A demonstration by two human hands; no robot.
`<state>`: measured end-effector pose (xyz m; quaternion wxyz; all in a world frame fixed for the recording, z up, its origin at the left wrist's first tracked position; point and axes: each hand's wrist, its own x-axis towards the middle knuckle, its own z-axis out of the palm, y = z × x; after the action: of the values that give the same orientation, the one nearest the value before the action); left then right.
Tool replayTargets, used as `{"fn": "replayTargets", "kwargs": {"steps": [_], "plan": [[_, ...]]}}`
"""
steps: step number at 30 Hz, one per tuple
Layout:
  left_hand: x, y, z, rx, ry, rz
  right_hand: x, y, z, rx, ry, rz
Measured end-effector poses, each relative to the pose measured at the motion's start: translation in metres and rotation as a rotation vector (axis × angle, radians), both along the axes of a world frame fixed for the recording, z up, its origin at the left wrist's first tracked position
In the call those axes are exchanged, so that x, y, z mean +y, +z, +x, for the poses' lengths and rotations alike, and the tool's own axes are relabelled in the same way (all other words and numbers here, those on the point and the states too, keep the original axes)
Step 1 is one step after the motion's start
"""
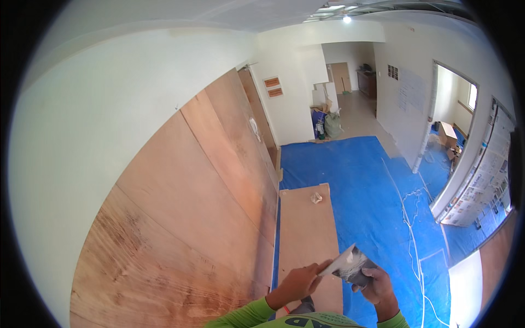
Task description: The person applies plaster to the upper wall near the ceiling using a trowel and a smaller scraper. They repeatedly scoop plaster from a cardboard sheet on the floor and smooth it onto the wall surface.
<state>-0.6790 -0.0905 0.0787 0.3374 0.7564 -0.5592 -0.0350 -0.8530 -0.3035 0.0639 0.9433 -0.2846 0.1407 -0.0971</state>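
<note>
A flat grey rectangular sheet [350, 268], smeared with white on its upper face, is held tilted between my hands at the lower middle. Along its left side runs a paler strip. My right hand [376, 285] grips the right end, thumb on top and fingers curled beneath. At the pale left corner, my left hand [301, 283] is closed with its fingertips on the edge. Whether the pale strip is a separate piece or a folded part, I cannot tell. Beneath my hands lies a long brown board [306, 229] with a crumpled whitish scrap [316, 198] near its far end.
Blue sheeting [355, 186] covers the floor, with white cables [407, 218] trailing on the right. Large wooden panels [186, 202] line the left wall. Stuffed sacks [332, 126] stand by the far passage. On the right are a doorway and a paper-covered panel [481, 180].
</note>
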Motion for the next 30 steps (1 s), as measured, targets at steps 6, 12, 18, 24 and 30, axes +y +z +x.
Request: {"fn": "replayTargets", "kwargs": {"steps": [6,12,18,24,30], "plan": [[0.031,-0.027,0.086,0.006,0.084,0.299,0.004,0.024,0.111,-0.038,0.045,0.059],[0.068,-0.002,0.162,1.172,0.290,0.204,-0.006,0.064,0.215,-0.371,-0.175,-0.842],[0.070,0.043,0.188,1.677,0.354,-0.289,-0.002,0.071,0.296,-0.633,-0.086,-1.648],[0.086,0.063,0.214,1.691,0.138,-0.306,-0.016,0.073,0.348,-0.570,0.369,-2.008],[0.072,0.027,0.248,0.582,0.574,-0.104,-0.011,0.049,0.371,0.039,0.447,-0.640]]}}
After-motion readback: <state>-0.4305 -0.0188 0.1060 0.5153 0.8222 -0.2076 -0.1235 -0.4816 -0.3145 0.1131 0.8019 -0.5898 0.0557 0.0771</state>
